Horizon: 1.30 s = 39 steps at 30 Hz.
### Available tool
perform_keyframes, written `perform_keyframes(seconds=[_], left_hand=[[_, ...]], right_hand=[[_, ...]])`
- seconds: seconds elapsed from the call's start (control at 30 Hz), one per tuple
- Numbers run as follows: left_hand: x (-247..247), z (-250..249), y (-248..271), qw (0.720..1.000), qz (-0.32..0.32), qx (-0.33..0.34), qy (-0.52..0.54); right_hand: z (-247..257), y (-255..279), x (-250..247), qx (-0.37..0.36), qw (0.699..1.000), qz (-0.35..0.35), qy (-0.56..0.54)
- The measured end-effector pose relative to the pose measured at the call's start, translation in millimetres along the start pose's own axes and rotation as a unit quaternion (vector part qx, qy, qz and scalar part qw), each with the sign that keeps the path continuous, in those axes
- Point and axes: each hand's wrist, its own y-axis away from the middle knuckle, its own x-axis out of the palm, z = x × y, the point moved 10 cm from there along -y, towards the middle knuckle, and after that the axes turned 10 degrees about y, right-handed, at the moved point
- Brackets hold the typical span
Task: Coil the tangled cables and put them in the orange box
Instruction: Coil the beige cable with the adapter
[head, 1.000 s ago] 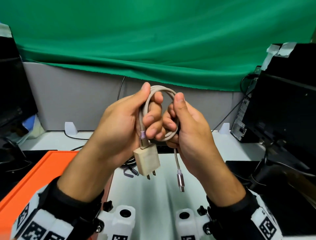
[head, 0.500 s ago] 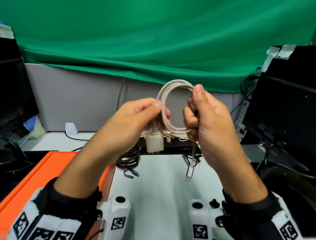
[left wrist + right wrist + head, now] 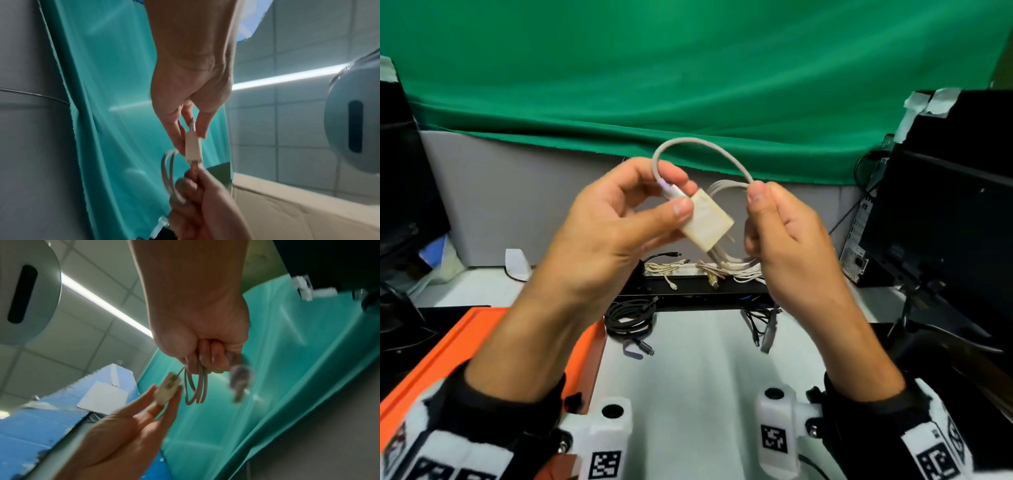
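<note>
I hold the pale cable (image 3: 702,150) at chest height above the counter (image 3: 698,370), my left hand (image 3: 619,222) pinching the cream wall plug (image 3: 707,222) by its connector end, my right hand (image 3: 784,233) closed around the gathered loops. Half a second ago the plug hung straight down under my left fingers against the coil; now it is lifted, tipped sideways and drawn apart from the loops, with a fresh arc of cable spanning the two hands. I judge this the last slack being laid onto the coil before boxing. The orange box (image 3: 465,346) sits at lower left, just under my left forearm; its inside is hidden. A coiled black cable (image 3: 630,317) lies beside its corner, pale cables (image 3: 688,269) tangled farther back.
</note>
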Motion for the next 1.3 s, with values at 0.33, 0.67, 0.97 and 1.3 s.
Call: perform_keyframes(seconds=[0.33,0.67,0.97,1.3], left_hand=[[26,-16,21,0.914,-0.053,0.244,-0.320],[25,17,9,0.967,0.018,0.051,-0.249],[14,36,8,0.928,0.127,-0.065,-0.345],[2,50,11,0.942,0.176,-0.167,-0.232]], right_hand=[[-2,9,33,0.094,0.967,0.099,-0.213],[24,12,22,-0.050,0.990,0.111,-0.074],[-4,2,14,0.071,0.968,0.047,-0.237],[-26,-4,29,0.092,0.977,0.075,-0.176]])
